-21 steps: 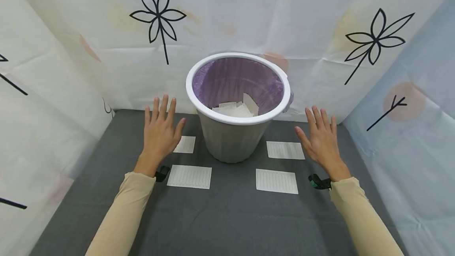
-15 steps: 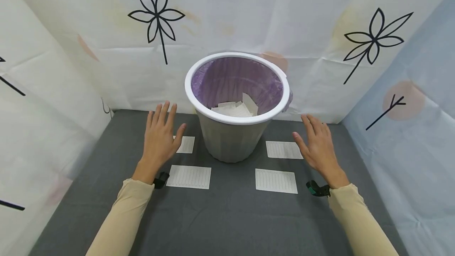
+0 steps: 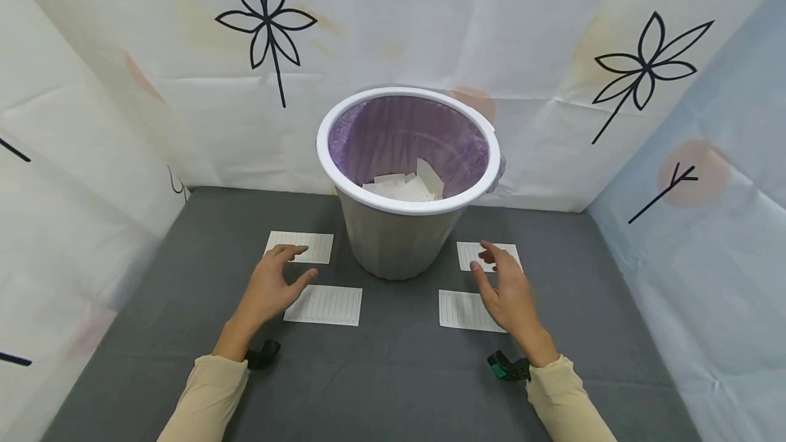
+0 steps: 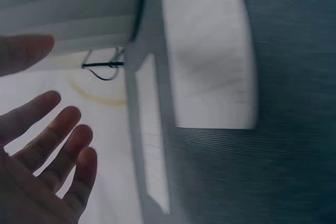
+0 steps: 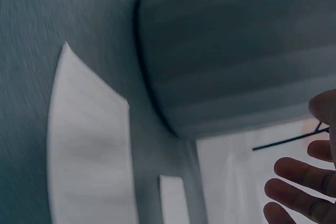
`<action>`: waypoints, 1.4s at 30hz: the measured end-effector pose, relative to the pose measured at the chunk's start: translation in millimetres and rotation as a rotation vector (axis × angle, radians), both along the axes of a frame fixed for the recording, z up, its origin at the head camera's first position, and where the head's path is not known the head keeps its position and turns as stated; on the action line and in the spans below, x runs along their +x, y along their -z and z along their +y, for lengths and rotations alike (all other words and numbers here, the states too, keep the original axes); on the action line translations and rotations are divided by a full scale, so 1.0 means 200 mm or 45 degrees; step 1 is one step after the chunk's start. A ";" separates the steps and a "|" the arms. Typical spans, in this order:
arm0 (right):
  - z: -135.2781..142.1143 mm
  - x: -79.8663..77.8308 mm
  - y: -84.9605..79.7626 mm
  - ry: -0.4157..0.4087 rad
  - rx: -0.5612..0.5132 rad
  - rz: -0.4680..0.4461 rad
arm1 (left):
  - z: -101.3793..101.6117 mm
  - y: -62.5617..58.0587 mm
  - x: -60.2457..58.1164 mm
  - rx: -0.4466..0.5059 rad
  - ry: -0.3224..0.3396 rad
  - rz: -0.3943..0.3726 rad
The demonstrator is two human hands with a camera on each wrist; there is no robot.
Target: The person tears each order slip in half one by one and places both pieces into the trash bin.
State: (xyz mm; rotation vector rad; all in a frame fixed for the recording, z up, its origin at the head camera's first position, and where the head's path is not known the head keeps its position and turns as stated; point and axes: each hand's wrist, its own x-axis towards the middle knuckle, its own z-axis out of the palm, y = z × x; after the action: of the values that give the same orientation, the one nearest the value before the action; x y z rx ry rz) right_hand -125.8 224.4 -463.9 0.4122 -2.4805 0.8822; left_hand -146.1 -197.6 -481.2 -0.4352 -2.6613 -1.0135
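My left hand point(image 3: 271, 286) hovers over the two lined paper slips on the left, fingers bent loosely and thumb apart, holding nothing. Under its thumb lies the near left slip point(image 3: 328, 305); the far left slip point(image 3: 316, 247) is partly hidden by the fingers. On the other side my right hand point(image 3: 508, 292) hangs above the near right slip point(image 3: 463, 310) and partly covers the far right slip point(image 3: 465, 254). Its fingers are relaxed with a gap to the thumb. In the left wrist view the left fingers point(image 4: 68, 129) are spread and bare.
Between the slips stands a grey bin point(image 3: 393, 241) with a white rim and purple liner point(image 3: 399, 131). Several white papers point(image 3: 402, 188) lie inside it. A grey cloth point(image 3: 368, 387) covers the table, and patterned white sheets point(image 3: 393, 19) rise behind and at the sides.
Both hands have come down and back toward me, over the slips, the right one also moving left. Their fingers have gone from straight to loosely bent. The bin and slips stay put.
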 end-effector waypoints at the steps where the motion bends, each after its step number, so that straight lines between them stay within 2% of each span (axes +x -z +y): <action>1: -0.03 0.01 0.02 -0.010 -0.031 -0.005 | -0.01 0.02 0.01 0.005 0.004 -0.018; 7: -0.21 0.08 0.12 -0.109 -0.146 -0.054 | -0.05 0.10 0.03 0.034 0.019 -0.118; 11: -0.33 0.12 0.16 -0.199 -0.171 -0.182 | -0.08 0.14 0.03 0.055 0.024 -0.193; 16: -0.49 0.14 0.18 -0.326 -0.118 -0.375 | -0.12 0.17 0.03 0.088 0.022 -0.279; 22: -0.66 0.11 0.21 -0.407 -0.011 -0.459 | -0.15 0.17 0.02 0.077 0.040 -0.355; 29: -0.83 0.06 0.23 -0.431 0.087 -0.477 | -0.18 0.18 0.03 0.053 0.102 -0.433; 35: -0.91 0.04 0.26 -0.417 0.132 -0.498 | -0.18 0.17 0.03 0.049 0.156 -0.430; 42: -0.97 0.03 0.29 -0.367 0.099 -0.489 | -0.16 0.18 0.04 0.011 0.147 -0.400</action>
State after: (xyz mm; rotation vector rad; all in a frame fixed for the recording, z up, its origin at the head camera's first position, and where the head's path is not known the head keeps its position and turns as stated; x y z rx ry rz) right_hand -119.3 31.4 -521.2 0.6979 -2.8609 1.0635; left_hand -137.7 -229.4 -517.9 -0.4666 -2.9337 -1.2169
